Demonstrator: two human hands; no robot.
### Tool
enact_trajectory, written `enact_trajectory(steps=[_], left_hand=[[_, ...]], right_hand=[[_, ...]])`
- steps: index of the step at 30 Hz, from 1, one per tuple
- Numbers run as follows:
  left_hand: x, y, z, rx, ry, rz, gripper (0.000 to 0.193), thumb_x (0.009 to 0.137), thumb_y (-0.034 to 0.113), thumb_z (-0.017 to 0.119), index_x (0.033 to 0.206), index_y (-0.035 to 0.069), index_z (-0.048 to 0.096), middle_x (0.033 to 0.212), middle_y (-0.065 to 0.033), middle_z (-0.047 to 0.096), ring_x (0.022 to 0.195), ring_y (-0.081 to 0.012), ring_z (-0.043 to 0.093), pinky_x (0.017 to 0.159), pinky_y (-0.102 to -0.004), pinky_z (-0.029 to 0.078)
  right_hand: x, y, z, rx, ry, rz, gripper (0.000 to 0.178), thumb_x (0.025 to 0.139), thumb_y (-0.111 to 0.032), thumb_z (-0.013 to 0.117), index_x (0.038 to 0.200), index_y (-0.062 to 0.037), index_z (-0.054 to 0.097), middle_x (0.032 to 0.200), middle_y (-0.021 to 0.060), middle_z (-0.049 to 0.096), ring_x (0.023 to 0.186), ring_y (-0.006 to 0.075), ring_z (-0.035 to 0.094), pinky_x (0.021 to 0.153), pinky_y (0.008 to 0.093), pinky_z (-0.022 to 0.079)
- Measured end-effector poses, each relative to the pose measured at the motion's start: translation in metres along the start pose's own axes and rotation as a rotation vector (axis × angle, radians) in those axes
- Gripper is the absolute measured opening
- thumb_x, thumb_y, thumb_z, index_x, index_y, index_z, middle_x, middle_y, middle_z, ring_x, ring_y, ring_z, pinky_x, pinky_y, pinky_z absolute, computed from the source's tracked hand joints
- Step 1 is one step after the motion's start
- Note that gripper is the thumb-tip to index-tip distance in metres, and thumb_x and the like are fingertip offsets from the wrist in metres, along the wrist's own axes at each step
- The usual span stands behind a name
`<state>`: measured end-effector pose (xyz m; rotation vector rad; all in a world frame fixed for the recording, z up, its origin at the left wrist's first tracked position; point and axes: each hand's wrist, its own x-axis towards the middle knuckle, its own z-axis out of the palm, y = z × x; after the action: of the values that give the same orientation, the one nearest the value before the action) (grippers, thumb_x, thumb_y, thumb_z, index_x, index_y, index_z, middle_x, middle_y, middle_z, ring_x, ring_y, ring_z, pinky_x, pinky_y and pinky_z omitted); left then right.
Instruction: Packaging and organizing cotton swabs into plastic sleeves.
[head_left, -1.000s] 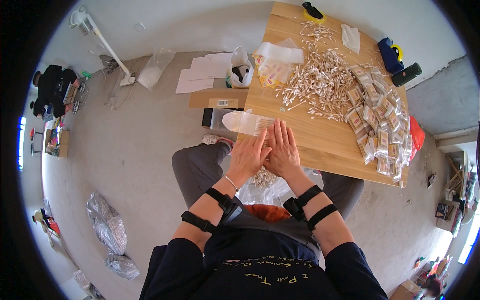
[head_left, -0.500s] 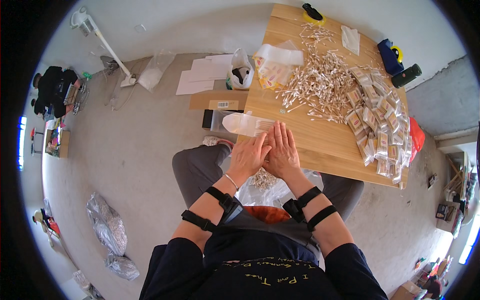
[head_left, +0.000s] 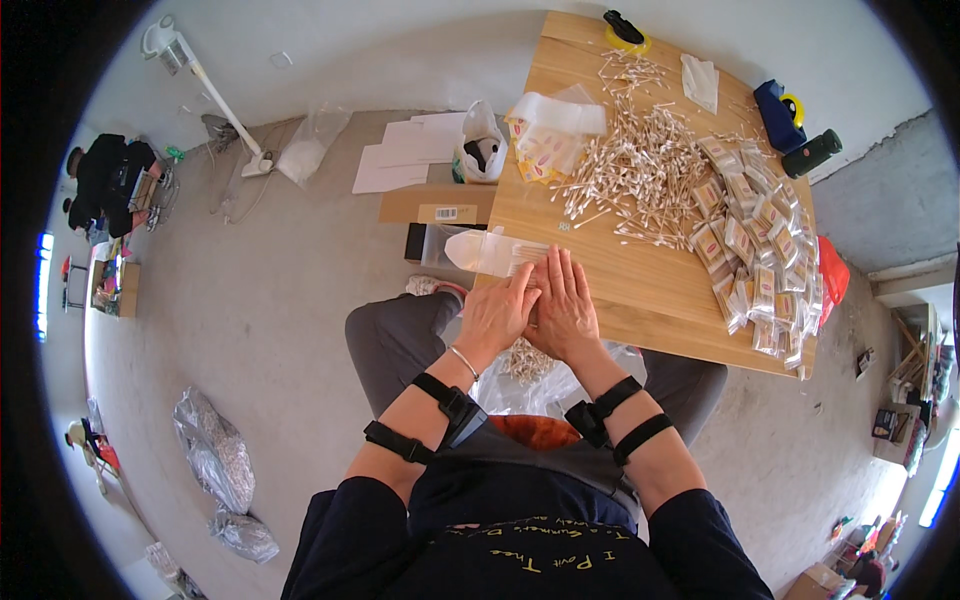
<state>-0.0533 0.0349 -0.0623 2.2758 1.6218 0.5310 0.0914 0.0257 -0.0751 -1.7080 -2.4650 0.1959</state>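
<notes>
Table, made of pale wood, is standing in front of the sitting person. A big heap of cotton swabs is covering its middle, and a pile of small clear packets is spreading along its right side. A clear bag of swabs is sitting between the person's legs, just below the hands.

Both hands are working at the near left corner. The right hand is lying palm down, and its fingers are stretching out straight and close together, not curling round anything that is showing. The left hand is resting against it, with its fingers bending a little; I cannot tell if they are pinching something underneath. A pale plastic sleeve is lying just past the fingertips, and its round end is poking out over the table edge.

Smallest of all, a neat row of swabs is lying at the sleeve, partly hiding under the hands; I cannot tell if it is inside or on top. The step seems to be patting these sticks flat and even. The next move is probably calling for soft, steady fingers, keeping the sticks in line.
</notes>
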Motion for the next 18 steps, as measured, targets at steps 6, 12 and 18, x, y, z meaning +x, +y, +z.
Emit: enact_trajectory(steps=[6, 12, 18], left_hand=[[0.007, 0.002, -0.004, 0.015, -0.029, -0.026, 0.043, 0.096, 0.031, 0.051, 0.133, 0.009, 0.049, 0.08, -0.0177, 0.069, 0.071, -0.0344, 0.067, 0.063, -0.0435, 0.052], [0.008, -0.002, -0.001, 0.022, -0.034, -0.006, 0.042, 0.097, 0.029, 0.048, 0.134, 0.009, 0.047, 0.075, -0.0187, 0.067, 0.068, -0.037, 0.066, 0.061, -0.0467, 0.051], [0.01, -0.001, 0.0, 0.012, -0.07, -0.035, 0.043, 0.097, 0.028, 0.046, 0.136, 0.011, 0.045, 0.074, -0.0187, 0.068, 0.067, -0.0367, 0.066, 0.061, -0.0472, 0.051]], right_hand=[[0.001, 0.002, 0.002, 0.021, 0.016, -0.01, 0.094, 0.081, -0.056, 0.056, 0.146, 0.0054, 0.027, 0.156, 0.0241, 0.018, 0.147, 0.034, 0.013, 0.119, 0.0442, 0.009], [0.0, 0.0, -0.003, 0.019, 0.016, -0.022, 0.096, 0.08, -0.057, 0.056, 0.146, 0.006, 0.028, 0.156, 0.0249, 0.018, 0.147, 0.0343, 0.013, 0.12, 0.0438, 0.009], [0.0, 0.002, 0.002, 0.018, 0.03, -0.011, 0.096, 0.079, -0.057, 0.057, 0.147, 0.0042, 0.026, 0.156, 0.0247, 0.019, 0.147, 0.0343, 0.013, 0.12, 0.044, 0.009]])
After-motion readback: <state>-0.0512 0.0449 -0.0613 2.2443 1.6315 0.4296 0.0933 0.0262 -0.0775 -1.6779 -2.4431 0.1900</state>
